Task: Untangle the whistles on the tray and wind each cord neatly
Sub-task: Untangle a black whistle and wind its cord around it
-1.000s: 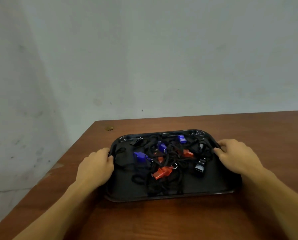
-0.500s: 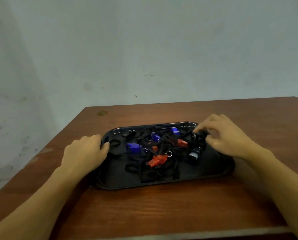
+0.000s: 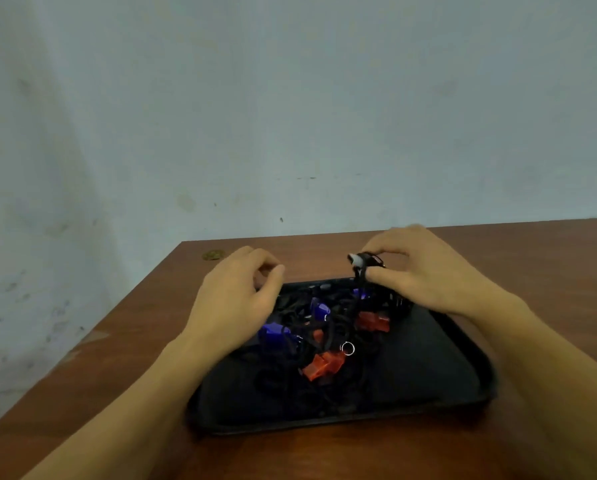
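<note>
My right hand (image 3: 425,271) pinches a black whistle (image 3: 364,260) above the tray (image 3: 428,368), frame centre; my left hand (image 3: 238,299), loosely curled, empty, hides the tangled cords' (image 3: 311,327) left edge.

Black tray (image 3: 439,372) on reddish-brown wood-grain table (image 3: 325,455). Tangle of black cords (image 3: 328,327) mid-tray. Blue whistles: one (image 3: 273,331) at 9 o'clock of tangle, one (image 3: 320,309) at 11, a third (image 3: 358,293) at 12, partly hidden. Red whistles: one (image 3: 323,365) at 6 o'clock, one (image 3: 373,321) at 2. Silver ring (image 3: 347,348) beside lower red one. Black whistle (image 3: 365,260) with pale tip, pinched in right hand (image 3: 425,271). Yellowish spot (image 3: 214,254) on table at 10 o'clock of tray. Wall (image 3: 290,98) pale grey-blue, smudged.
</note>
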The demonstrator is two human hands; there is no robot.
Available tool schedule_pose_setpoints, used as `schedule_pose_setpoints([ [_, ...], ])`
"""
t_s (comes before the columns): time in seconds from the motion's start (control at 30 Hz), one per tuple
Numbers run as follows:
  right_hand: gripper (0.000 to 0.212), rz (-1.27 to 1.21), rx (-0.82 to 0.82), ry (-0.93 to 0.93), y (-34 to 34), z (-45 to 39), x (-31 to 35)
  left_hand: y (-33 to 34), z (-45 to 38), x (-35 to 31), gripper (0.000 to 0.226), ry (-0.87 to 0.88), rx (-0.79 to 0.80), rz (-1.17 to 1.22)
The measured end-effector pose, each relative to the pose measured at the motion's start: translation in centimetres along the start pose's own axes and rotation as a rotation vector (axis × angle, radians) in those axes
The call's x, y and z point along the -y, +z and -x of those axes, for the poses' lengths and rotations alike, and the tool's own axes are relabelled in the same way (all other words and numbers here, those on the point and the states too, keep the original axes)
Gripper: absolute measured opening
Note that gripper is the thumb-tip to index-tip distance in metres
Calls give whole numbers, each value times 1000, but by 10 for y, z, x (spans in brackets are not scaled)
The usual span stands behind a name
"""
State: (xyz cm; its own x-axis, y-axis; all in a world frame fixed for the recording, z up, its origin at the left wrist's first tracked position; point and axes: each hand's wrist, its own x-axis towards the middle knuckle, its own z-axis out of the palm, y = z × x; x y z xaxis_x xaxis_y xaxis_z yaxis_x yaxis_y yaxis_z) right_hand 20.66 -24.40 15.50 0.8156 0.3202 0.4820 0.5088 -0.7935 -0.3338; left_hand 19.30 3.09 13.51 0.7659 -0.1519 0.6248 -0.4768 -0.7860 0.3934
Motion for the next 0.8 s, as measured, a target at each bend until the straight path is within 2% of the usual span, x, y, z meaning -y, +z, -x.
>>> schedule_pose_setpoints([
  [0.13,15,-178,0,101,14,-19,17,9,3,-14,9,3,-69,201],
  [0.27,9,-309,4,77,41,-13,18,21,14,-9,15,-10,-18,264],
  [0.43,20,-333,-19,-45,59,-7,32,25,15,-11,24,-26,21,316],
  [0.53,21,-327,-63,-85,64,-6,37,25,15,-10,17,-53,27,372],
  [0.67,26,-313,-37,-82,66,-3,34,22,15,-3,7,-110,42,431],
  [0.8,21,-309,-29,-64,66,0,33,23,16,-1,12,-107,37,386],
])
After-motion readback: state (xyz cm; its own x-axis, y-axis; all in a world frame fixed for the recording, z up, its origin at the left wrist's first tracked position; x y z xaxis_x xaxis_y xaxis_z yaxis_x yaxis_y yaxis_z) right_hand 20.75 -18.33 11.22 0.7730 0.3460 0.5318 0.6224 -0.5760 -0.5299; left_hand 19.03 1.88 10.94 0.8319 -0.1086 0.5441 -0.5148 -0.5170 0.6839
